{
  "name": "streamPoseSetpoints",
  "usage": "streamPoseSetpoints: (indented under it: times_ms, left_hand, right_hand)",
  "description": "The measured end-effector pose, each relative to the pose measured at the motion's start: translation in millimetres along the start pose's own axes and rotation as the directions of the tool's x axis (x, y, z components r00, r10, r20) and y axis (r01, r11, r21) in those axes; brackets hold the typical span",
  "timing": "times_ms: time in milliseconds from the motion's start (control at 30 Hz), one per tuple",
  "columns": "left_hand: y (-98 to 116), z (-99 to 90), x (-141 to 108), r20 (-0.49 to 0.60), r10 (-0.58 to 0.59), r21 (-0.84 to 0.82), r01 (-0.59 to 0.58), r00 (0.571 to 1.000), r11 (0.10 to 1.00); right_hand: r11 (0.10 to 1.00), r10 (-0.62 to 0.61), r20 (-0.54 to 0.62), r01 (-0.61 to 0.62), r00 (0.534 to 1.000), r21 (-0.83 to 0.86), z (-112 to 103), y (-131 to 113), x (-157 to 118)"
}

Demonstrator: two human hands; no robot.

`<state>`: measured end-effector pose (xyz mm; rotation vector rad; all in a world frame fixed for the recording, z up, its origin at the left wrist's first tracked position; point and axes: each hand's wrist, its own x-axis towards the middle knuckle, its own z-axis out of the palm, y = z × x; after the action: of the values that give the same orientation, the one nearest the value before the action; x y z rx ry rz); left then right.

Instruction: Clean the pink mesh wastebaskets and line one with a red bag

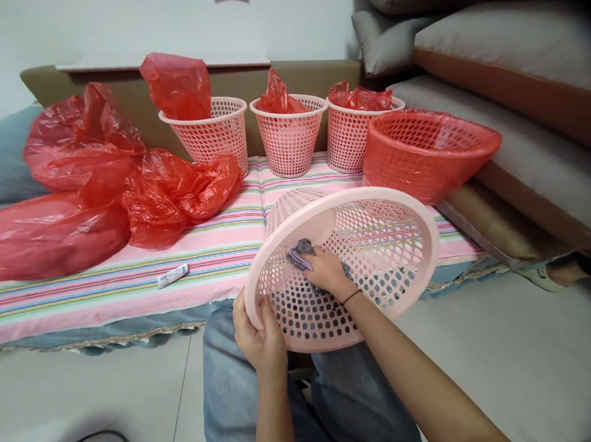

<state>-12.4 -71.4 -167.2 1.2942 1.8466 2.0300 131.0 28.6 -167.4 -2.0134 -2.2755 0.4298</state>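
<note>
A pink perforated plastic wastebasket (429, 239) lies tilted over my knees, its wide mouth facing me. My left hand (260, 333) grips the rim at the lower left, thumb inside and fingers outside. Reaching through the mouth, my right hand (326, 270) presses a dark grey cloth (303, 248) against the inner wall. Part of the cloth is hidden under that hand.
Along the back of the striped bed stand wastebaskets with red bags, one a pink basket (290, 141); a red-covered basket (412, 164) is at right. Red plastic bags (83, 187) heap at left near a small white remote (173, 276). Cushions (510, 48) pile up at right.
</note>
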Motion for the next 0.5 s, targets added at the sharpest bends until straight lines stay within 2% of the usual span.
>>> streamPoseSetpoints:
  times_ms: [133, 233, 367, 500]
  left_hand:
    - [2.0, -3.4, 1.6, -0.031, -0.043, 0.051, 0.045, 0.999, 0.998]
    - [2.3, -5.1, 2.9, -0.037, -0.008, 0.067, 0.01, 0.999, 0.998]
    - [3.6, -4.8, 4.0, -0.034, 0.034, 0.063, -0.032, 0.999, 0.997]
    - [8.2, -5.5, 7.3, -0.042, -0.013, 0.019, 0.014, 0.999, 1.0]
  right_hand:
    - [0.992, -0.119, 0.031, 0.118, 0.992, 0.043, -8.3, -0.7, -46.1]
    - [0.97, -0.197, 0.077, 0.183, 0.977, 0.159, -12.4, 0.7, -88.2]
    - [0.917, -0.251, 0.125, 0.194, 0.96, 0.348, -19.2, 5.7, -136.6]
    - [0.836, -0.307, 0.198, 0.164, 0.931, 0.523, -31.0, 12.8, -161.7]
